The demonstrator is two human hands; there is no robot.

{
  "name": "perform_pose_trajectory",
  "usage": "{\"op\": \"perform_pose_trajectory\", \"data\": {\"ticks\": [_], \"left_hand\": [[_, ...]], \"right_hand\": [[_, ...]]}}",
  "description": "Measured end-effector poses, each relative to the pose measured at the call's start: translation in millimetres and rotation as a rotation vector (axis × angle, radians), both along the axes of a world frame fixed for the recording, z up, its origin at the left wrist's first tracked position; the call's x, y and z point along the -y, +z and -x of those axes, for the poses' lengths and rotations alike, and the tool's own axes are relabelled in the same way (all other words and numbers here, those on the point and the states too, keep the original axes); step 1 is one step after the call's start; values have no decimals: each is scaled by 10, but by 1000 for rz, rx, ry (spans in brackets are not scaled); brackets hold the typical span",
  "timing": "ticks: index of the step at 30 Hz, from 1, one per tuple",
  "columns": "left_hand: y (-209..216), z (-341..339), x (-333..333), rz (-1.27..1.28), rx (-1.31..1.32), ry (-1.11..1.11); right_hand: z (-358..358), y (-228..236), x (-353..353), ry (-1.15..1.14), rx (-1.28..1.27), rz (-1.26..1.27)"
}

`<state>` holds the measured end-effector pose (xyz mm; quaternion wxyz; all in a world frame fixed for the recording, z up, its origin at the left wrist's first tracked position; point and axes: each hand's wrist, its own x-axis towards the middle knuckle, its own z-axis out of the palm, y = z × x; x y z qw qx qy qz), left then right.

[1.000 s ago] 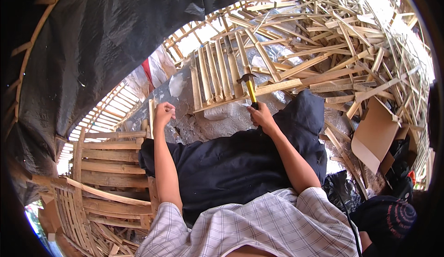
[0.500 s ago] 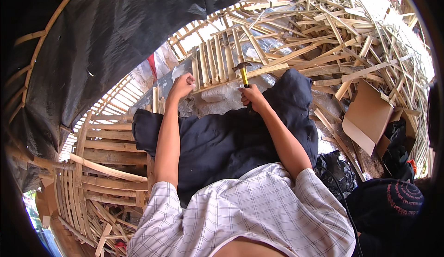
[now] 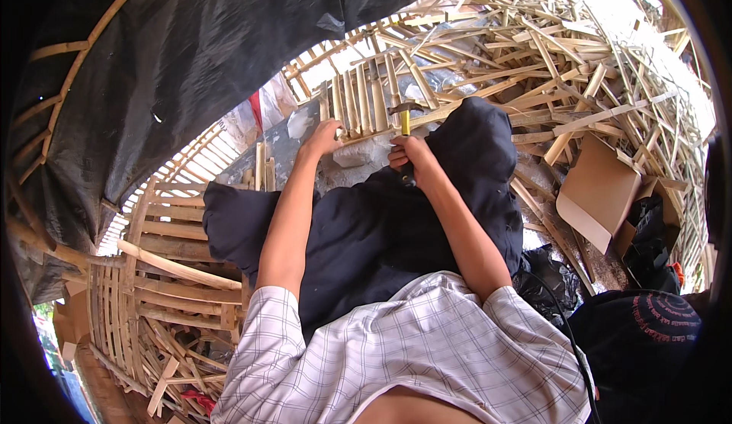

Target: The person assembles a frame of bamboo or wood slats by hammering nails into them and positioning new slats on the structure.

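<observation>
Head view: slatted bamboo frame (image 3: 364, 104) lay ahead of both hands, near rail (image 3: 435, 120) running left to right, angled away rightward. Left hand (image 3: 323, 137) was nearer, by the rail's left end, fingers curled; couldn't tell if holding anything. Right hand (image 3: 410, 154) gripped claw hammer (image 3: 405, 123).

Left hand (image 3: 324, 136): bare arm (image 3: 290, 214) reaching forward, fingers bent. Right hand (image 3: 412, 153): bare forearm (image 3: 469, 222) slanting inward, fingers curled in a grip.
</observation>
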<state>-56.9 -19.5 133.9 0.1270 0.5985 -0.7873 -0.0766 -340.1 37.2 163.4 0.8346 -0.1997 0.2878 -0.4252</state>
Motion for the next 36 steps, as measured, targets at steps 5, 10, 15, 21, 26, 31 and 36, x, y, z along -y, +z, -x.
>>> {"op": "perform_pose_trajectory", "data": {"ticks": [5, 10, 15, 21, 26, 31, 36], "left_hand": [[-624, -85, 245, 50, -66, -36], [-809, 134, 286, 176, -56, 21], [-742, 214, 312, 233, -22, 5], [-741, -54, 383, 125, -5, 31], [-580, 270, 254, 129, 38, -12], [-419, 221, 126, 173, 64, -7], [-498, 221, 161, 181, 62, 10]], "right_hand": [[-103, 364, -338, 101, 102, -10], [99, 662, -505, 162, 159, 4], [218, 662, -465, 137, 156, 17], [127, 671, -440, 119, 187, 12], [279, 621, -416, 105, 171, -40], [384, 726, -475, 103, 188, -3], [539, 577, -406, -12, 41, 91]]}}
